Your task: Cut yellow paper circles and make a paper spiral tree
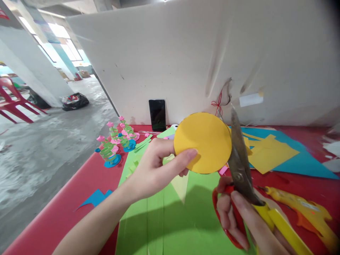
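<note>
Above the flat green paper sheet (196,226), the left hand (154,170) pinches a round yellow paper disc (205,138) near its edge, seemingly keeping the rim exposed beside the red-and-yellow-handled metal scissors (239,159) gripped by the right hand (252,216).

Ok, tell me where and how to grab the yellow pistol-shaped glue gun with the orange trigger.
Take the yellow pistol-shaped glue gun by its yellow handle, probably best from the near right side: it lies flat with the handle end toward you, the orange trigger beside it, and the dark nozzle pointing left and away.
</note>
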